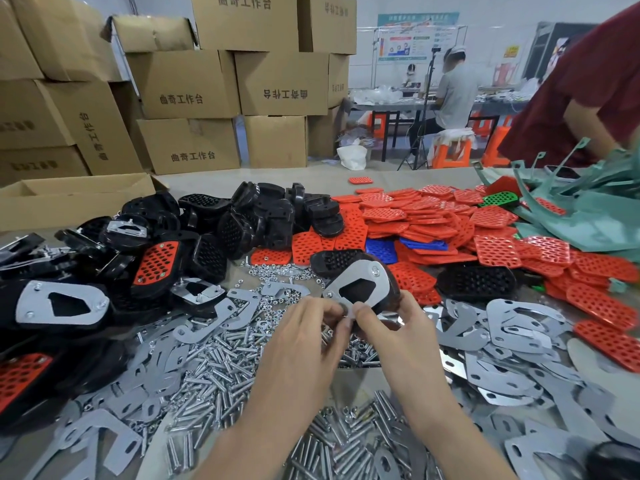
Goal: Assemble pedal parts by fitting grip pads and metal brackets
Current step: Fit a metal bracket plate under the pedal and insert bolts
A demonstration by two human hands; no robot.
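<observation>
The left hand (304, 327) is closed in a pinch. Its fingertips press on the near corner of the metal bracket (356, 282), or on some small part there. The part is too small to tell what it is.

Just to the right, almost touching it, the right hand (388, 323) is also pinched on that same near corner. Its fingers wrap under the black pedal (349, 263) and hold it up off the table. So both hands are together, clamped on one piece.

The bracket lies flat on the back of the pedal. The pedal is long. Its long way runs from the hands up and away, leaning a little to the right. The near end is right at the fingertips. The far end sticks out past both hands. A small bolt head shows at the far right corner of the bracket.

I think the job now is to fasten the near corner. Both hands are just as close to it, so neither needs to reach.

Right under the hands is a heap of bolts (221, 368). Farther right, beyond the right hand, are red grip pads (495, 251).
</observation>
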